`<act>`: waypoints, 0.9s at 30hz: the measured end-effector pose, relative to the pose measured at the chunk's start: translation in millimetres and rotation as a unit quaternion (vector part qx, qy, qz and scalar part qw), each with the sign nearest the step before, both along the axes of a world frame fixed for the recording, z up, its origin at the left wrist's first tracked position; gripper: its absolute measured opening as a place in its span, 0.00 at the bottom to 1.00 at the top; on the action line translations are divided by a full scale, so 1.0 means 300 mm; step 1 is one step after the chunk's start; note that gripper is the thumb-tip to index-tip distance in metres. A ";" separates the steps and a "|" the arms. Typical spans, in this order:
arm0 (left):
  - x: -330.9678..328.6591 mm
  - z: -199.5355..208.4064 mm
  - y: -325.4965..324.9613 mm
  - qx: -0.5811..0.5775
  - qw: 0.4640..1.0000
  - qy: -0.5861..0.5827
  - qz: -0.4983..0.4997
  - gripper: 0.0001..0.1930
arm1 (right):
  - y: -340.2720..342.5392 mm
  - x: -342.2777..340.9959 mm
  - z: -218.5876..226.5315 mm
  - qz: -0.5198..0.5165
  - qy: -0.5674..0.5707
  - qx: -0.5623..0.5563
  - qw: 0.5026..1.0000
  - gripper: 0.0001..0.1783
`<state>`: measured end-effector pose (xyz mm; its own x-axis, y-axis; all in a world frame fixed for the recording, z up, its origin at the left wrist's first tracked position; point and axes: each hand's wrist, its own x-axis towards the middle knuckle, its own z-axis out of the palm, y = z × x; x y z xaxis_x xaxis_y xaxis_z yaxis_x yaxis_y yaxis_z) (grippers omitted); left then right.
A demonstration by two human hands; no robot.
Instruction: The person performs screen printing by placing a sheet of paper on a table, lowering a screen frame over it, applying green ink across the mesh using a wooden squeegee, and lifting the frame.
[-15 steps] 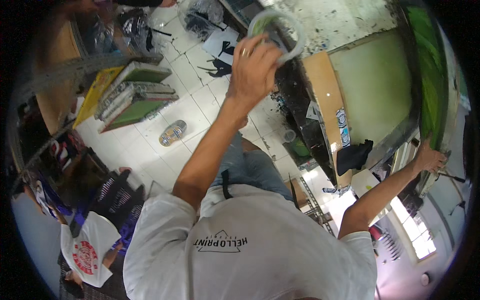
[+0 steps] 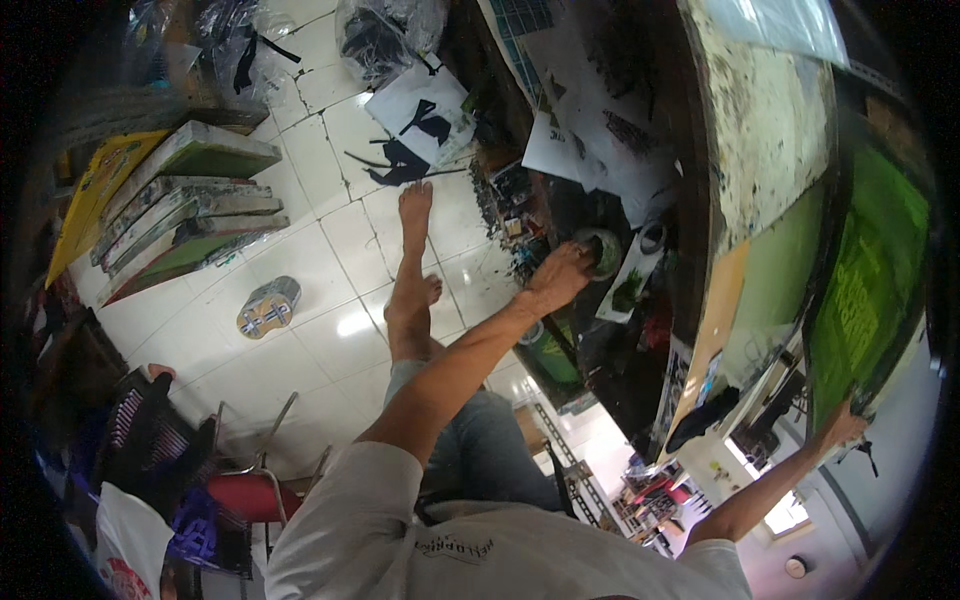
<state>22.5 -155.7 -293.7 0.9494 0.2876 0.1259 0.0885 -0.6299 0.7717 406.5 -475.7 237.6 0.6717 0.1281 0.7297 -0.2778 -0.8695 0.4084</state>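
Cluttered workbench (image 2: 560,130), left hand (image 2: 558,280) gripping green ink tub (image 2: 603,252), right hand (image 2: 838,428) clutching green screen frame (image 2: 868,290)

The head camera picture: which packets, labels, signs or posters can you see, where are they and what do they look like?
Round green-rimmed ink tub: low dark shelf, under the left hand.
Green rectangular printing screen with dark lettering: far right, its lower edge by the right hand.
Yellow flat poster board: left, leaning by stacked frames.
White paper sheets with black shapes: on the tiled floor, top centre.
Round patterned sticker-like disc: floor, left of the bare foot.
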 end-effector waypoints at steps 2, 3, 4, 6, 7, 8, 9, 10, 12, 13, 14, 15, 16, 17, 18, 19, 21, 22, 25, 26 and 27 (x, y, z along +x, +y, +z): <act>0.038 -0.021 0.002 0.000 1.000 0.005 -0.026 0.17 | 0.031 -0.008 -0.013 0.011 0.012 0.007 1.000 0.71; 0.052 -0.017 0.016 0.002 0.999 -0.002 -0.034 0.17 | 0.046 -0.016 -0.016 0.013 0.017 0.010 1.000 0.71; 0.056 0.002 0.028 0.002 0.999 -0.008 -0.044 0.17 | 0.035 -0.022 -0.008 0.017 0.013 -0.002 1.000 0.69; 0.060 0.030 0.103 -0.003 0.996 -0.079 -0.028 0.20 | 0.009 -0.034 -0.007 0.024 0.003 -0.023 0.999 0.66; 0.071 0.051 0.158 -0.024 0.994 -0.100 -0.027 0.23 | 0.003 -0.034 -0.002 0.025 0.002 -0.021 0.999 0.65; 0.089 0.086 0.222 -0.046 0.991 -0.120 -0.025 0.26 | -0.003 -0.031 0.003 0.027 0.002 -0.020 0.999 0.65; 0.138 0.158 0.352 -0.077 0.996 0.003 -0.055 0.30 | -0.010 -0.029 0.007 0.027 0.001 -0.017 0.999 0.65; 0.193 0.197 0.481 -0.106 0.983 0.128 -0.083 0.34 | -0.013 -0.029 0.009 0.029 0.001 -0.015 0.999 0.65; 0.263 0.144 0.588 -0.034 0.935 -0.026 0.351 0.35 | -0.016 -0.040 0.020 0.035 -0.001 -0.011 0.999 0.64; 0.317 0.120 0.666 -0.002 0.910 0.001 0.415 0.34 | -0.023 -0.047 0.021 0.033 0.004 -0.009 0.999 0.64; 0.367 0.094 0.742 0.030 0.877 0.030 0.479 0.34 | -0.013 -0.049 0.022 0.034 0.010 -0.007 0.999 0.64; 0.397 0.054 0.796 0.029 0.876 0.051 0.479 0.30 | 0.012 -0.052 0.015 0.035 0.019 -0.006 0.999 0.64; 0.418 0.016 0.844 0.028 0.875 0.073 0.478 0.27 | 0.034 -0.061 0.008 0.032 0.025 -0.006 0.999 0.64; 0.436 -0.015 0.875 0.027 0.873 0.094 0.477 0.23 | 0.054 -0.066 0.004 0.029 0.031 -0.007 0.999 0.64; 0.449 -0.027 0.890 0.003 0.891 0.109 0.441 0.22 | 0.052 -0.080 0.006 0.021 0.037 -0.010 0.999 0.64; 0.460 -0.038 0.901 -0.021 0.906 0.124 0.404 0.20 | 0.038 -0.078 0.012 0.044 0.034 -0.013 0.998 0.64; 0.473 -0.072 0.884 -0.041 0.926 0.108 0.360 0.17 | -0.005 -0.072 0.026 0.091 0.029 -0.016 0.995 0.64; 0.477 -0.092 0.849 -0.037 0.931 0.077 0.354 0.15 | -0.026 -0.072 0.034 0.102 0.024 -0.023 0.994 0.63; 0.489 -0.029 0.765 -0.012 0.948 0.037 0.315 0.13 | -0.073 -0.027 0.065 0.106 0.018 -0.034 0.994 0.61; 0.495 0.009 0.717 -0.055 0.949 0.035 0.309 0.12 | -0.118 -0.039 0.077 0.079 0.018 -0.028 0.996 0.60; 0.493 0.040 0.682 -0.101 0.943 0.037 0.314 0.12 | -0.109 -0.013 0.081 0.061 0.021 -0.025 0.998 0.59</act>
<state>170.6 48.9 -281.8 0.5878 0.8074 -0.0511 0.4539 -0.2768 0.8470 402.8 -508.4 261.7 0.6780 0.2464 0.6925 -0.1528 -0.8743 0.4607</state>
